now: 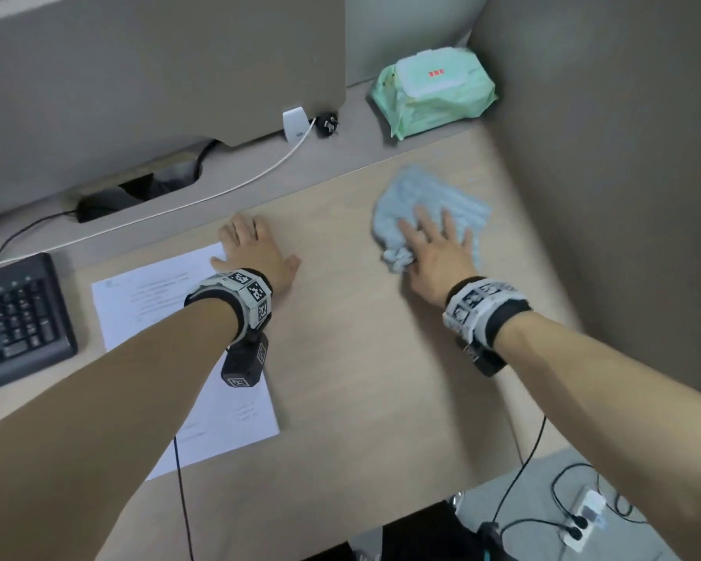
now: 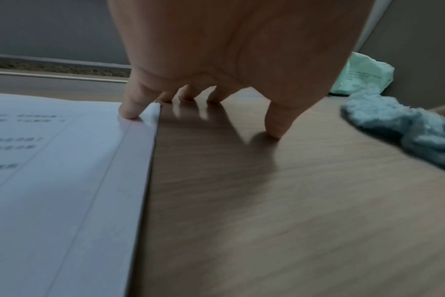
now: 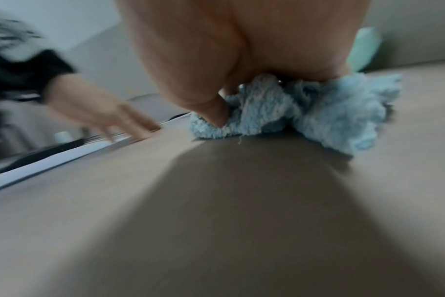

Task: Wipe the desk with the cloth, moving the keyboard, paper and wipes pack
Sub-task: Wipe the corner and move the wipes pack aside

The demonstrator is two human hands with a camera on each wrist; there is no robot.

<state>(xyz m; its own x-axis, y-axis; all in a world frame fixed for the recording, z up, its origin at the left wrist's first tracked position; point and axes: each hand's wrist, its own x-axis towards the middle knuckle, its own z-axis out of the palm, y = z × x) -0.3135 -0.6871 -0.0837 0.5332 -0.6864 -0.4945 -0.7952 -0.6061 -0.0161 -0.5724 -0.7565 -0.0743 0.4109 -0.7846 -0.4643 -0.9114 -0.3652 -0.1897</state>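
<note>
My right hand (image 1: 430, 240) lies flat with straight fingers on a crumpled light-blue cloth (image 1: 458, 204) at the right of the wooden desk (image 1: 361, 358); in the right wrist view the thumb presses into the cloth (image 3: 330, 124). My left hand (image 1: 251, 244) rests with its fingertips (image 2: 130, 112) on the desk, one of them on the top right corner of the white printed paper (image 1: 171, 301) (image 2: 51, 170). The black keyboard (image 1: 13, 317) sits at the far left. A green wipes pack (image 1: 434, 91) (image 2: 363, 74) lies on the raised ledge at the back right.
A grey partition (image 1: 624, 155) walls the desk's right side and a grey panel (image 1: 158, 66) its back. A white cable (image 1: 235, 184) and a black plug (image 1: 326, 123) lie on the ledge. Below the front edge, cables and a power strip (image 1: 583, 520) lie on the floor.
</note>
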